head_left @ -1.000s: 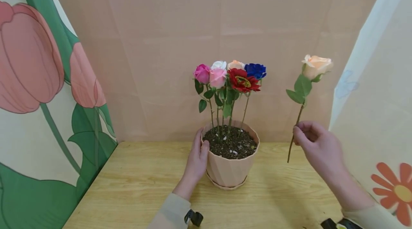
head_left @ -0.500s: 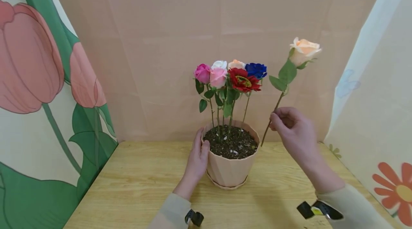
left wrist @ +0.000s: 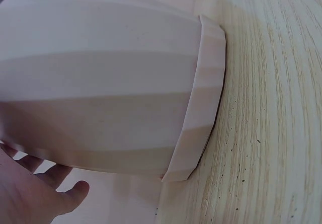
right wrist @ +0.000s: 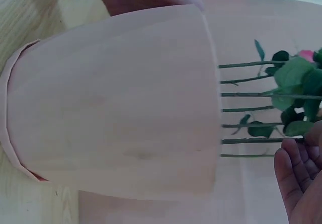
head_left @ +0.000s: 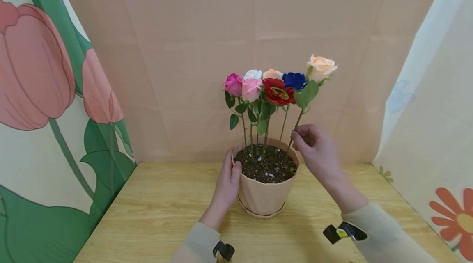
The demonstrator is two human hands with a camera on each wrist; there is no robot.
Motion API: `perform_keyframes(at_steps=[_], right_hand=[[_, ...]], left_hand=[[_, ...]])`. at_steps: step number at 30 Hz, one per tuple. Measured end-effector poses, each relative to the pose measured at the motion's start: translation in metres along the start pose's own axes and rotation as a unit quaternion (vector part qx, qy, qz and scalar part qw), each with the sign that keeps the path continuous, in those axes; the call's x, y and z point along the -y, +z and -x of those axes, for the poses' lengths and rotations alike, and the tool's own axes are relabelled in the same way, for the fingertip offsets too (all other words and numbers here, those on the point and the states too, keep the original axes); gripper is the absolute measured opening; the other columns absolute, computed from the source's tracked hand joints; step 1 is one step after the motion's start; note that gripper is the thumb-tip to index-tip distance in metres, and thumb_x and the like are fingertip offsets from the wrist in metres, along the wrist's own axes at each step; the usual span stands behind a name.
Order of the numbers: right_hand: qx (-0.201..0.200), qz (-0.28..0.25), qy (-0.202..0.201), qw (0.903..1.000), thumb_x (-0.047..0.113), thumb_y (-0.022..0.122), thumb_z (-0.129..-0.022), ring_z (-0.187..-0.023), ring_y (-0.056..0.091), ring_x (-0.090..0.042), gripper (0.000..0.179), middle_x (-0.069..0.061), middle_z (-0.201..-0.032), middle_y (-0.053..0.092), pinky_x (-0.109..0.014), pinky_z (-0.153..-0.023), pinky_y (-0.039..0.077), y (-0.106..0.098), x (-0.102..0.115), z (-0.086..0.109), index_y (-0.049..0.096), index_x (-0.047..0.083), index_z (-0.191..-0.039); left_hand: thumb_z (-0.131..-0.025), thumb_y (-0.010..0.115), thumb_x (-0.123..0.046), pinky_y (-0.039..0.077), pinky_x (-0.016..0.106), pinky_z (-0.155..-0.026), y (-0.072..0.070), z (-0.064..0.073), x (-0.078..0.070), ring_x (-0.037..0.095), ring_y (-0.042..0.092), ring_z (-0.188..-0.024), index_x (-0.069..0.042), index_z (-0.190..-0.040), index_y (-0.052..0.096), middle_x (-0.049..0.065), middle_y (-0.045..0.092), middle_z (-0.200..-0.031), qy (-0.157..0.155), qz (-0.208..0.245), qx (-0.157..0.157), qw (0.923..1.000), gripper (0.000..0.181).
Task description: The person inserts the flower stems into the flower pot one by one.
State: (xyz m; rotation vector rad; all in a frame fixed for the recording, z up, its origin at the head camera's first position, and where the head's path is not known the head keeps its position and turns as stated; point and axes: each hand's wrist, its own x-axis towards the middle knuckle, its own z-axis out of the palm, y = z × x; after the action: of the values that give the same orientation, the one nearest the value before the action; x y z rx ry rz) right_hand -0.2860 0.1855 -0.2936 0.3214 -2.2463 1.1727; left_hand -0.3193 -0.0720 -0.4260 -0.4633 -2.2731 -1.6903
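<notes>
My right hand (head_left: 318,152) pinches the stem of a peach rose (head_left: 321,67) between thumb and fingertips above the pot's right rim. The stem slants down, its lower end at the right side of the soil (head_left: 264,168). My left hand (head_left: 226,183) rests against the left side of the pink flowerpot (head_left: 264,197), thumb near the rim. Several flowers stand in the soil: a magenta rose (head_left: 233,84), a light pink rose (head_left: 251,90), a white one (head_left: 253,74), another peach one (head_left: 272,74), a blue one (head_left: 294,80) and a red flower (head_left: 278,92).
The pot stands in a matching saucer (head_left: 261,214) on a wood-grain table (head_left: 166,205). Behind it hangs a plain pinkish backdrop (head_left: 184,70). Side panels carry a printed tulip (head_left: 35,66) on the left and a printed orange flower (head_left: 463,220) on the right.
My right hand has carried the peach rose leftward from beside the pot to over its right rim, lowering it in the last half second. The left hand and pot stay put.
</notes>
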Motion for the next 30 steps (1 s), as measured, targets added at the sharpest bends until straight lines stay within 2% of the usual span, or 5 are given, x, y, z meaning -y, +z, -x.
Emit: perform_keyframes(at_steps=[5,11,17,24,30], right_hand=[[0.01,0.012,0.003,0.9999,0.022,0.069,-0.111,-0.08,0.069,-0.016,0.021,-0.012,-0.097,0.077,-0.019,-0.069,0.053,0.008,-0.008,0.001,0.074,0.003,-0.115],[0.03,-0.009,0.01,0.9995,0.022,0.067,-0.112,-0.074,0.066,-0.019,0.021,-0.013,-0.089,0.075,-0.024,-0.06,0.053,0.013,-0.013,0.004,0.073,0.002,-0.115],[0.028,0.033,-0.009,0.999,0.022,0.067,-0.112,-0.078,0.068,-0.018,0.019,-0.006,-0.091,0.076,-0.027,-0.066,0.054,0.015,-0.015,0.007,0.076,0.005,-0.116],[0.033,0.051,-0.025,0.9978,0.016,0.069,-0.111,-0.084,0.073,-0.02,0.015,-0.008,-0.097,0.079,-0.028,-0.07,0.056,0.019,-0.019,0.007,0.077,0.004,-0.116],[0.045,0.073,-0.03,0.9958,0.013,0.072,-0.109,-0.083,0.072,-0.019,0.012,-0.008,-0.098,0.078,-0.033,-0.07,0.058,0.025,-0.025,0.011,0.077,0.003,-0.115]], left_hand=[[-0.121,0.04,-0.033,0.035,0.066,-0.124,0.001,0.0,0.001,0.045,0.039,-0.157,-0.017,-0.177,0.025,0.017,0.029,-0.179,0.008,0.001,-0.002,1.0,0.06],[-0.121,0.041,-0.033,0.035,0.066,-0.123,0.001,0.001,-0.001,0.045,0.04,-0.156,-0.018,-0.177,0.025,0.017,0.03,-0.178,0.008,0.007,-0.003,0.9999,0.06],[-0.121,0.041,-0.033,0.034,0.065,-0.124,0.002,0.001,0.0,0.044,0.039,-0.157,-0.017,-0.177,0.025,0.017,0.029,-0.179,0.007,0.009,-0.004,0.9999,0.06],[-0.121,0.041,-0.034,0.033,0.065,-0.125,0.001,0.002,-0.001,0.044,0.037,-0.158,-0.017,-0.177,0.025,0.016,0.028,-0.179,0.006,0.012,-0.003,0.9999,0.06],[-0.12,0.041,-0.03,0.032,0.065,-0.126,0.002,0.001,-0.001,0.043,0.035,-0.159,-0.014,-0.176,0.025,0.017,0.029,-0.179,0.018,0.014,-0.004,0.9997,0.06]])
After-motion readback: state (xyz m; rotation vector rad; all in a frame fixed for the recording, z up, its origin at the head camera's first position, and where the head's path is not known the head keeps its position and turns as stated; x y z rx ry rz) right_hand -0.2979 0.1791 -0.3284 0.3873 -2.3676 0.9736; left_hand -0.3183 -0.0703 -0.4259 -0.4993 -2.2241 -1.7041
